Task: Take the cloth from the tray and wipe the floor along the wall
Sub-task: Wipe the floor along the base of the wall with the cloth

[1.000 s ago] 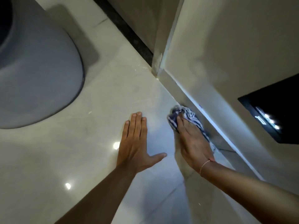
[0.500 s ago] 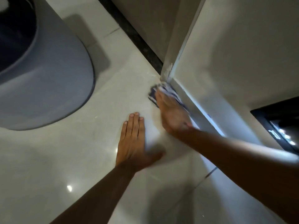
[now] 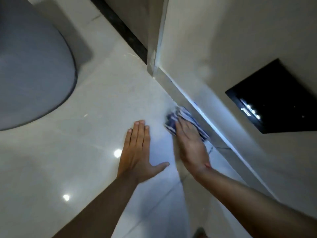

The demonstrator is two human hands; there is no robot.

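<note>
A blue and white striped cloth lies bunched on the glossy pale floor, right against the skirting of the beige wall. My right hand presses flat on top of the cloth, fingers together, covering its near half. My left hand lies flat on the floor to the left of it, palm down, fingers together and thumb spread, holding nothing. The tray is not in view.
A large grey rounded object stands on the floor at the left. A black panel with small lights is set into the wall at the right. A wall corner and a dark floor strip lie further ahead.
My right hand pushed the cloth forward to the wall corner, then pulled it back along the skirting to where it is now. My left hand stayed planted on the floor.
</note>
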